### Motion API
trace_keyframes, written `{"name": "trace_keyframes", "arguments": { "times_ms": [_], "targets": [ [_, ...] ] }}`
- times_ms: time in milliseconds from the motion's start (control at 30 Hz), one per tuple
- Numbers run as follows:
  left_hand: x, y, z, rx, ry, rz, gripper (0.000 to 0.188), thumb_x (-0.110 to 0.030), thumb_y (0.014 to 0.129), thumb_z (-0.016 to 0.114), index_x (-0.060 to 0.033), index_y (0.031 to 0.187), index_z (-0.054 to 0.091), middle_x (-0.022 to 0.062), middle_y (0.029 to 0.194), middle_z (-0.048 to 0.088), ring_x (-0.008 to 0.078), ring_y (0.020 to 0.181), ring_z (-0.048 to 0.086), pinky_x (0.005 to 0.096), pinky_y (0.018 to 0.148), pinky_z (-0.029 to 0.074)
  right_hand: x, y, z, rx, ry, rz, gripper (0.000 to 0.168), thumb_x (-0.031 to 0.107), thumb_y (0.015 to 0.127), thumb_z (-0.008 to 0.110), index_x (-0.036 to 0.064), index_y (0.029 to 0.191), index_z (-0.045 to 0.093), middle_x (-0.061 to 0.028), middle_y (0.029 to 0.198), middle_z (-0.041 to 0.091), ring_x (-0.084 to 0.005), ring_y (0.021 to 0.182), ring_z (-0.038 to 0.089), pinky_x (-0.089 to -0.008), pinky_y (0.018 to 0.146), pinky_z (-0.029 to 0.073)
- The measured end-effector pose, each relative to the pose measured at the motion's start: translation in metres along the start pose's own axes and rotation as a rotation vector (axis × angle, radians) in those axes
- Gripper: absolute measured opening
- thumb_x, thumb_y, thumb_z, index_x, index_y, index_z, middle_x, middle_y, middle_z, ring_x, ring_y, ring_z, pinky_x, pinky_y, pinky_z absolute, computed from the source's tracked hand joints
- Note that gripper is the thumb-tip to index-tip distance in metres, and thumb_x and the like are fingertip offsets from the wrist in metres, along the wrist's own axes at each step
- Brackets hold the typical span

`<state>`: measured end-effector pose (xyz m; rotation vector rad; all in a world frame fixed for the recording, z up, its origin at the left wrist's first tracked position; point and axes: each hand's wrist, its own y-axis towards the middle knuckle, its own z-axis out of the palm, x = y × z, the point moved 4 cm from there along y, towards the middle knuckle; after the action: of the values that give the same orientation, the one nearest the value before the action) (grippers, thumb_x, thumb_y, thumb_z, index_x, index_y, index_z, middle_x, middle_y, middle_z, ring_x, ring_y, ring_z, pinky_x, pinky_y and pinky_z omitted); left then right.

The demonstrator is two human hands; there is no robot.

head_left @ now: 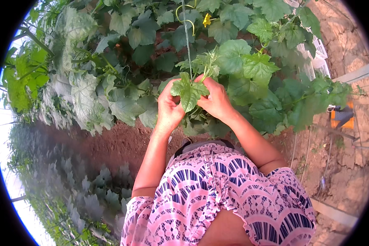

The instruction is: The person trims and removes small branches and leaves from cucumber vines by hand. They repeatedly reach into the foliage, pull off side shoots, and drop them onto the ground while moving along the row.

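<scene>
My left hand (pixel 169 106) and my right hand (pixel 216 100) meet at the top of a climbing vine with lobed leaves, probably cucumber. A bright green leaf (pixel 190 92) lies between them and covers the fingertips of my left hand, so its grip is hidden. The fingers of my right hand are closed around the vine stem (pixel 205 73), just under the pale, hairy growing tip (pixel 212 61). From above, a taut grey-green twine (pixel 187 37) runs down to the spot between both hands.
Dense foliage (pixel 126 101) fills the row ahead, with a yellow flower (pixel 207 20) near the top. White plastic crates (pixel 319 63) stand on dry soil to the right. Farther down are an orange item (pixel 343 115) and thin lines on the ground. Another plant row (pixel 89 190) grows at lower left.
</scene>
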<state>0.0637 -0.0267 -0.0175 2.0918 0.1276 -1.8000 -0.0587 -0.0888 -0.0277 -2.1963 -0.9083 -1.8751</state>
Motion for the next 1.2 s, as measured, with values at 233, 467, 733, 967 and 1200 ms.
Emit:
{"name": "trace_keyframes", "arguments": {
  "times_ms": [233,467,733,967,1200],
  "targets": [
    [0.0,-0.004,-0.009,-0.093,0.263,-0.027,0.016,-0.001,0.07,0.066,-0.0017,0.085,0.06,0.008,0.083,0.06,0.0196,0.073,0.058,0.0285,0.067,0.046,0.068,0.011,-0.044,-0.224,-0.035,-0.245,0.009,0.005,0.078,0.06,0.003,0.086,0.056,-0.0055,0.079,0.059,-0.0095,0.055,0.056,-0.0229,0.049,0.044],
    [-0.015,0.0,-0.006,-0.163,-0.036,0.037,0.019,-0.009,0.08,0.063,-0.0012,0.097,0.056,0.0027,0.084,0.059,0.0092,0.075,0.053,0.0235,0.068,0.044,0.109,0.032,-0.029,0.205,0.585,-0.202,0.016,0.013,0.087,0.054,0.002,0.099,0.053,-0.0032,0.093,0.053,-0.0038,0.061,0.044,-0.0177,0.052,0.038],
    [-0.067,0.003,-0.002,0.016,0.372,0.422,0.019,-0.006,0.081,0.061,-0.0007,0.099,0.056,0.0117,0.088,0.06,0.0205,0.075,0.058,0.0283,0.067,0.046,0.053,0.021,-0.031,0.258,1.153,0.211,0.025,0.004,0.079,0.056,0.005,0.104,0.052,-0.0036,0.095,0.053,-0.0035,0.059,0.038,-0.0178,0.054,0.034],
    [-0.042,0.015,0.012,0.061,0.367,0.117,0.019,-0.009,0.079,0.062,-0.0005,0.096,0.058,0.0126,0.077,0.062,0.0239,0.068,0.061,0.0303,0.061,0.047,0.023,0.01,-0.017,-0.016,0.959,0.129,0.016,0.011,0.082,0.061,0.007,0.094,0.05,-0.0017,0.084,0.056,-0.0067,0.06,0.045,-0.0203,0.055,0.038],
    [-0.053,0.034,-0.031,-0.168,0.321,0.204,0.039,-0.013,0.081,0.063,-0.0026,0.117,0.049,0.0103,0.099,0.061,0.0142,0.092,0.057,0.0286,0.082,0.045,0.005,0.037,-0.048,-0.4,0.803,-0.065,0.017,0.005,0.085,0.055,0.002,0.099,0.045,-0.007,0.092,0.056,-0.013,0.084,0.057,-0.0267,0.074,0.048]
  ]
}}
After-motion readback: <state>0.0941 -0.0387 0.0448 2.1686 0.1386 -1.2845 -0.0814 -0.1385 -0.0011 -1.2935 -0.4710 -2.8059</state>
